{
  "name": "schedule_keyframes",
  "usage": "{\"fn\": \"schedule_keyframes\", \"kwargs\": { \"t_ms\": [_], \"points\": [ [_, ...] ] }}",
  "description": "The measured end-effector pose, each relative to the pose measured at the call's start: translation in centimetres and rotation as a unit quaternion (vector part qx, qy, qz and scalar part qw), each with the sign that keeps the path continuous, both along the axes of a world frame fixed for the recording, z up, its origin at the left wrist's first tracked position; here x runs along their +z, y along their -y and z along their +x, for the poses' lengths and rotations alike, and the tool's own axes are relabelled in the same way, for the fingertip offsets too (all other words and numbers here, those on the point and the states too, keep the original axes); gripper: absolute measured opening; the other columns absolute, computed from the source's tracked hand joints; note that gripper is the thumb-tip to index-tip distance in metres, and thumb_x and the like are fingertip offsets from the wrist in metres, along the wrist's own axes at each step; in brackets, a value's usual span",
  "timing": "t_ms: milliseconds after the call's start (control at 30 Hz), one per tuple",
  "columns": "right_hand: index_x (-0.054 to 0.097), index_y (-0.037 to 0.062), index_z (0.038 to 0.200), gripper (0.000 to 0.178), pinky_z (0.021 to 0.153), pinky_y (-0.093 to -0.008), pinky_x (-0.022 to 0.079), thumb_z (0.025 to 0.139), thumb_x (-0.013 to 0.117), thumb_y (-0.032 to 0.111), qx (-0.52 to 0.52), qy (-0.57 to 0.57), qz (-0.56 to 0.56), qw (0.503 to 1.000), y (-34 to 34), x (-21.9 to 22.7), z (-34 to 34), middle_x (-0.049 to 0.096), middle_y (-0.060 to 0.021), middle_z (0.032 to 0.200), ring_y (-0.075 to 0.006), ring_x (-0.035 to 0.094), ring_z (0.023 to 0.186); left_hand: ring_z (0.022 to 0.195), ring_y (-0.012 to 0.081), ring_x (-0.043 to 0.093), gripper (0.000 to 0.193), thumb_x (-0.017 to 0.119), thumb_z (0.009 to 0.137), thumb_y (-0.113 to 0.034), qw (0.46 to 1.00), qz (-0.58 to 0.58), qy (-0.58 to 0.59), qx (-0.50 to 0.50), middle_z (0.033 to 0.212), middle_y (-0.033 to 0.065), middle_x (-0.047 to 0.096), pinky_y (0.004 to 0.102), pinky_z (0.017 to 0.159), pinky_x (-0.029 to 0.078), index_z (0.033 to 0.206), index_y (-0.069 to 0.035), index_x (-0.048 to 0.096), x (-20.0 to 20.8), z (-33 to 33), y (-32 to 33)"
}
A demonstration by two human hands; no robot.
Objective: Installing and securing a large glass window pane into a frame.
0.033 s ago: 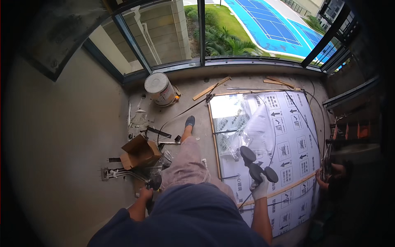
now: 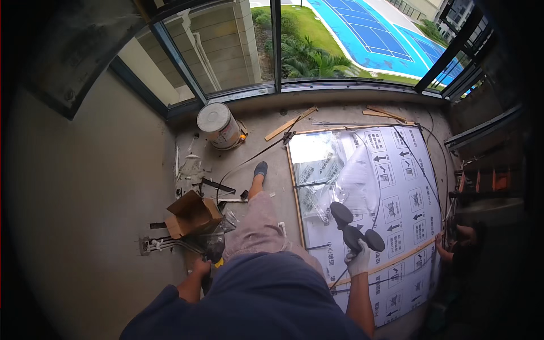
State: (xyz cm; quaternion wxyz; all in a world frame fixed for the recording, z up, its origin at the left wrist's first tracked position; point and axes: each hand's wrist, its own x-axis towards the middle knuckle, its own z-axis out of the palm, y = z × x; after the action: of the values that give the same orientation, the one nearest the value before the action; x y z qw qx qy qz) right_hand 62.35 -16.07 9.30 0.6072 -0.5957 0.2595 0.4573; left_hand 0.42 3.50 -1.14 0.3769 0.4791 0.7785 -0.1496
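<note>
My right hand (image 2: 357,262), in a pale glove, is closed on a black three-cup suction lifter (image 2: 354,235). The lifter's round pads are over a large flat panel (image 2: 396,209) wrapped in white printed film, lying on the floor to the right. Part of the film is peeled back at the panel's far left, where shiny glass (image 2: 317,148) shows. Low on the left, my bare left hand (image 2: 200,267) is closed on a dark tool with a yellow part (image 2: 218,263). Its kind is hard to make out beside my leg.
An open cardboard box (image 2: 192,218) stands among debris by the left wall. A lidded bucket (image 2: 218,126) is near the window. Wood strips (image 2: 290,123) and dark straps lie about. Another person's hand (image 2: 443,248) is at the panel's right edge. My foot (image 2: 260,169) is left of the panel.
The dark tool in my left hand has turned slightly, and its yellow part now shows. My right hand and the suction lifter stay almost where they were.
</note>
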Motion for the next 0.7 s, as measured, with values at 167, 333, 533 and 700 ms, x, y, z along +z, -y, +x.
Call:
{"fn": "schedule_keyframes", "kwargs": {
  "t_ms": [167, 333, 533, 700],
  "points": [
    [0.063, 0.0232, 0.103, 0.023, 0.045, -0.0287, 0.035, 0.094, 0.074, 0.041, 0.017, 0.029, -0.095, 0.995, -19.0, -1.8, 1.9, 0.051, 0.0028, 0.068, -0.0123, 0.042, 0.048, 0.136, 0.0445, 0.061, 0.068, 0.076, 0.094, -0.032, 0.993, -0.036, -0.017, -0.107, 0.143, 0.0315, 0.064, 0.048, 0.114, 0.048, 0.149, 0.003, 0.056, -3.7, 6.0, -23.4],
    [0.062, 0.0159, 0.094, 0.025, 0.043, -0.0305, 0.038, 0.095, 0.075, 0.038, 0.047, -0.018, -0.142, 0.989, -38.7, -4.2, 4.2, 0.049, 0.0005, 0.065, -0.0161, 0.048, 0.046, 0.125, 0.0515, 0.065, 0.063, 0.072, 0.099, -0.033, 0.983, 0.1, 0.079, -0.131, 0.129, 0.0368, 0.068, 0.0532, 0.106, 0.052, 0.147, 0.005, 0.055, -2.0, 15.6, -45.9],
    [0.07, 0.0053, 0.1, 0.029, 0.045, -0.0306, 0.044, 0.101, 0.072, 0.035, 0.27, 0.037, -0.038, 0.961, -57.6, -6.8, 3.9, 0.064, -0.0046, 0.071, -0.0158, 0.056, 0.047, 0.119, 0.0489, 0.07, 0.064, 0.074, 0.1, -0.025, 0.972, 0.157, 0.163, -0.066, 0.123, 0.0365, 0.071, 0.0459, 0.1, 0.055, 0.148, 0.011, 0.052, 2.2, 22.4, -59.6],
    [0.074, 0.0022, 0.1, 0.037, 0.055, -0.0295, 0.046, 0.101, 0.075, 0.039, 0.473, 0.084, -0.017, 0.877, -75.7, -14.7, -1.8, 0.065, -0.0026, 0.075, -0.0128, 0.057, 0.058, 0.107, 0.0379, 0.075, 0.054, 0.073, 0.101, -0.023, 0.964, 0.216, 0.152, -0.033, 0.116, 0.0286, 0.075, 0.0403, 0.096, 0.055, 0.14, 0.011, 0.058, 2.9, 22.3, -60.4]
  ]
}}
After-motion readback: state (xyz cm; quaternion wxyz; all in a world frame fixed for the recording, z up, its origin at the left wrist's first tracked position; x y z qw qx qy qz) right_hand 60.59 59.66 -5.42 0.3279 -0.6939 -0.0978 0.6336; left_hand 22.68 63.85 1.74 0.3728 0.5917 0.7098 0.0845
